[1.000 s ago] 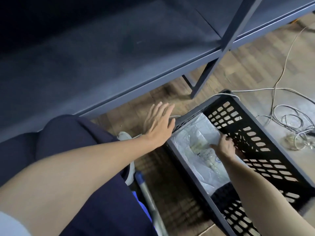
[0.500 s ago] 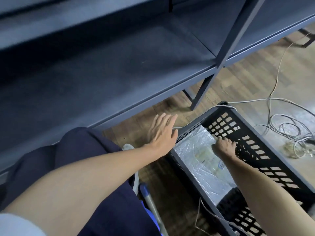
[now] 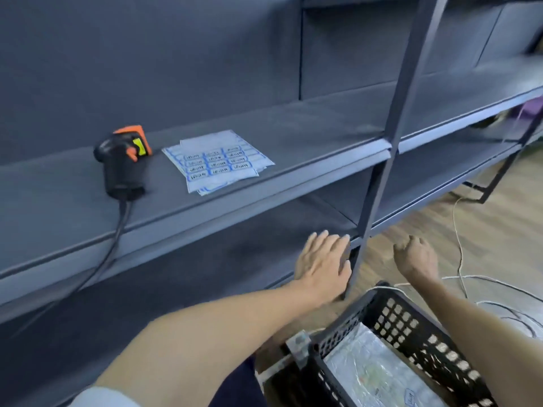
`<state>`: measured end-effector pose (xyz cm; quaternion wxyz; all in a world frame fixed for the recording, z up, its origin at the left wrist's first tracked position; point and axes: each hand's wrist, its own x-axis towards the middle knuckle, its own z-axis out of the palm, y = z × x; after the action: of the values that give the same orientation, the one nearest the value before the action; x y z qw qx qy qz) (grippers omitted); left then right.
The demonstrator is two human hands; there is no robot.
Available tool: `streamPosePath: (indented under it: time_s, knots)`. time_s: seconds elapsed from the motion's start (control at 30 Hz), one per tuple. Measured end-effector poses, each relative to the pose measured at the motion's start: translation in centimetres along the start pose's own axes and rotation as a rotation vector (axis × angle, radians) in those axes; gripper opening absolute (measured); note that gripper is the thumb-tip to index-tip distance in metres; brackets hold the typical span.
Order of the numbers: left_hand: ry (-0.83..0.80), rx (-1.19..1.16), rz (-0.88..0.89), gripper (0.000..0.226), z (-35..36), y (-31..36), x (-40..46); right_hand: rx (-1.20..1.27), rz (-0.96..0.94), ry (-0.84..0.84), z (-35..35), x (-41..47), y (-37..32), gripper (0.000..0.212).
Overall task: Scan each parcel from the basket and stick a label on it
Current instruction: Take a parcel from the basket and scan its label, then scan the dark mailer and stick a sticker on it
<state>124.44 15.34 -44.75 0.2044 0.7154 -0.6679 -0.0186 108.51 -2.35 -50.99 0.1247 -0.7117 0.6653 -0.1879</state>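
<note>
A black slotted basket (image 3: 417, 327) stands on the floor at the lower right, with a silvery plastic-wrapped parcel (image 3: 373, 374) lying flat inside. On the grey shelf sit a black and orange barcode scanner (image 3: 125, 160) and blue-and-white label sheets (image 3: 219, 163). My left hand (image 3: 323, 264) is spread flat with straight fingers over the lower shelf's front edge, next to the upright post. My right hand (image 3: 414, 257) hovers above the floor beyond the basket, fingers loosely curled, holding nothing.
A dark metal shelf post (image 3: 382, 171) rises between my two hands. The scanner's black cable (image 3: 114, 239) hangs over the shelf edge. White cables (image 3: 458, 259) trail across the wooden floor at the right. My dark-clothed knee is at the bottom.
My view has tilted up, bringing the scanner and labels into sight. My right hand has come out of the basket and off the parcel, and now hangs above the floor.
</note>
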Motion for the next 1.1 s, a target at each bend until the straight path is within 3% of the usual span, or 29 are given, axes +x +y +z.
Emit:
streamPosePath:
  time_s: [0.13,0.27,0.5,0.63,0.73,0.87,1.1]
  knots:
    - [0.138,0.068,0.036,0.053,-6.7,-0.5,0.7,0.147,-0.113,0.147,-6.6,1.4,-6.9,0.041]
    - [0.258,0.148,-0.016,0.059,-13.4,-3.1,0.1,0.201,-0.262,0.184,-11.6,0.8,-15.7,0.034]
    - [0.353,0.305,-0.248,0.050,-22.9,-9.7,-3.0,0.090,-0.587,-0.097,-14.8,-5.6,-31.2,0.048]
    - [0.383,0.399,-0.392,0.050,-27.3,-13.1,-6.8,0.057,-0.790,-0.158,-14.1,-10.3,-38.3,0.045]
    - [0.398,0.465,-0.517,0.066,-29.9,-15.3,-10.5,0.055,-0.916,-0.184,-13.0,-13.8,-42.7,0.040]
    - [0.401,0.477,-0.709,0.049,-32.4,-18.1,-15.8,0.036,-1.065,-0.234,-11.6,-19.2,-47.6,0.036]
    - [0.430,0.475,-1.064,0.050,-34.6,-20.5,-27.6,0.013,-1.396,-0.323,-9.6,-32.1,-54.5,0.043]
